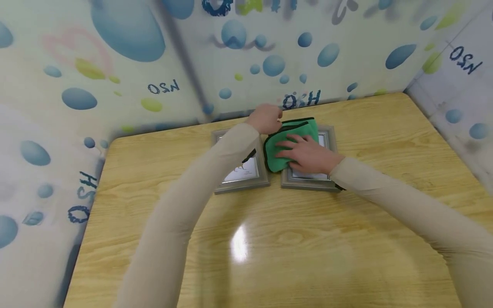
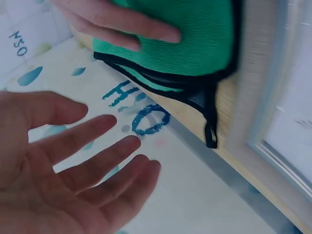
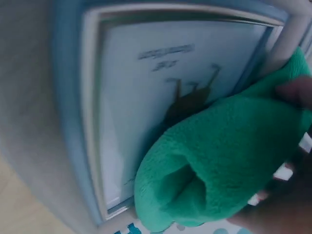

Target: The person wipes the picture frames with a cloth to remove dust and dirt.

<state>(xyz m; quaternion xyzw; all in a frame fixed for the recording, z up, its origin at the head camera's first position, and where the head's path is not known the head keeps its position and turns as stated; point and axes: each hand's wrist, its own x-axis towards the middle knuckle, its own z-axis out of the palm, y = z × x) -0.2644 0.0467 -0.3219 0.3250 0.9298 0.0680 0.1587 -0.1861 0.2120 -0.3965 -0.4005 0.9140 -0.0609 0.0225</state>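
A green cloth with black edging and a small black loop lies over the left part of the right picture frame and the gap beside it. On top of the cloth rests my right hand, fingers spread and fairly straight. The right wrist view shows the cloth bunched over the framed drawing. My left hand hovers near the cloth's far left corner, above the left picture frame. In the left wrist view that left hand has loosely bent, separated fingers and holds nothing.
Both frames lie on a light wooden table, near its far edge. A wall with blue and green bubble prints stands directly behind the table. My left sleeve covers part of the left frame.
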